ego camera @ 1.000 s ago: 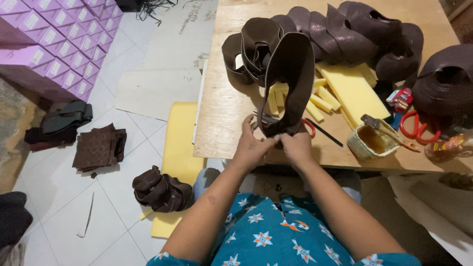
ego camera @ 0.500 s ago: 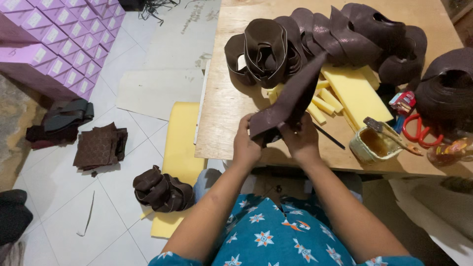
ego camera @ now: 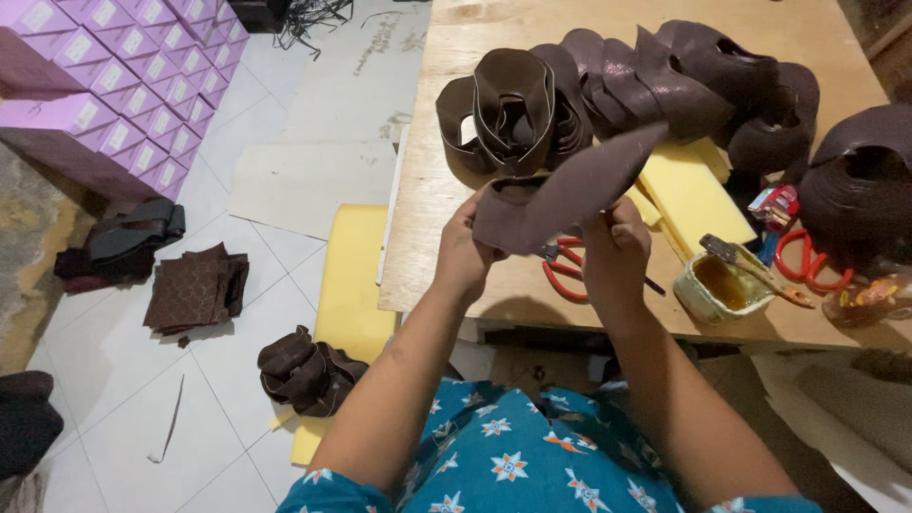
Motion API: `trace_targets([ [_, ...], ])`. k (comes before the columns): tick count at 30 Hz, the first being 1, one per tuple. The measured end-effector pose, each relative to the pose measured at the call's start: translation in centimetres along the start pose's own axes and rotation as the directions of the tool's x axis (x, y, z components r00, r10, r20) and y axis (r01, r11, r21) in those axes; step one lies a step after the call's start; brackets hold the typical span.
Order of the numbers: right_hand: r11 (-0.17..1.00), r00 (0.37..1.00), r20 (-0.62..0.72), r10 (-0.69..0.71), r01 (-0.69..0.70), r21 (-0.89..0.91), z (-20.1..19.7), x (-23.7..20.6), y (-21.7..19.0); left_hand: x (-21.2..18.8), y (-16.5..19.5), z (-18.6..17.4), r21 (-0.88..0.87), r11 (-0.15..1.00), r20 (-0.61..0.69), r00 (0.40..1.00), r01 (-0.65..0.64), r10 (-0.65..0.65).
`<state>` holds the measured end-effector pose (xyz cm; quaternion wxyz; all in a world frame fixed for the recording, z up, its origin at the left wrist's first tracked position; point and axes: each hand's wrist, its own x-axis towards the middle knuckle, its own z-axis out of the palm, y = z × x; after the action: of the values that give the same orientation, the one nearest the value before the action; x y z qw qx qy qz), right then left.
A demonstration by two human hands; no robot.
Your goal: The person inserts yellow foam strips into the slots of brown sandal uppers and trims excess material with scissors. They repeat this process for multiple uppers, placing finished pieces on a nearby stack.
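1. The strip point(ego camera: 560, 190) is a dark brown piece of leather-like material, matte, broad at its lower left end and tapering as it rises to the upper right.
2. It is held above the front edge of the table point(ego camera: 446, 218), over the red scissors point(ego camera: 562, 266).
3. Left hand point(ego camera: 465, 252): fingers clamped on the strip's lower left end.
4. Right hand point(ego camera: 616, 249): fingers closed on the strip's lower edge, near its middle.
5. Count, on the table: one pile of brown loops point(ego camera: 518, 114) behind the strip; yellow foam pieces point(ego camera: 689, 195), number unclear; one glue pot point(ego camera: 712, 285) with a brush resting in it; two pairs of red scissors, the second point(ego camera: 806, 261) at the right.
6. Count, on the floor: one yellow foam mat point(ego camera: 347, 275); one heap of brown pieces point(ego camera: 304, 370); one stack of patterned brown pieces point(ego camera: 195, 290); stacked purple boxes point(ego camera: 114, 85), too many to count.
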<state>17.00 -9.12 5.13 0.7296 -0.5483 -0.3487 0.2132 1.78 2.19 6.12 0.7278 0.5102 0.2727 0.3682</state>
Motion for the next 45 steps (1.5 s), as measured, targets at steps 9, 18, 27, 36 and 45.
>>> trace_targets([
  [9, 0.992, 0.999, -0.024, 0.035, -0.038, -0.123, 0.9, 0.3, -1.4, -0.5, 0.9, 0.0, -0.067, 0.990, 0.097, 0.988, 0.124, -0.118],
  [18, 0.776, 0.951, -0.075, -0.301, 0.199, -0.598, 0.8, -0.9, -1.1, -3.3, -4.0, -1.2, 0.105, 0.951, -0.031, 0.957, 0.291, -0.289],
  [27, 0.555, 0.873, 0.479, -0.087, 0.442, -0.705, 0.9, -2.8, -0.6, -4.1, -5.1, -0.9, 0.244, 0.927, -0.142, 0.956, 0.286, -0.257],
  [36, 0.691, 0.843, 0.367, -0.392, 0.534, -0.488, 1.2, -3.4, -2.5, -2.9, -2.7, -1.1, 0.002, 0.995, -0.010, 0.995, 0.096, -0.096],
  [45, 0.465, 0.962, 0.270, 0.042, 0.220, -0.857, -2.0, -0.8, 2.0, -2.4, -1.3, -2.1, -0.066, 0.997, -0.098, 0.994, 0.047, -0.054],
])
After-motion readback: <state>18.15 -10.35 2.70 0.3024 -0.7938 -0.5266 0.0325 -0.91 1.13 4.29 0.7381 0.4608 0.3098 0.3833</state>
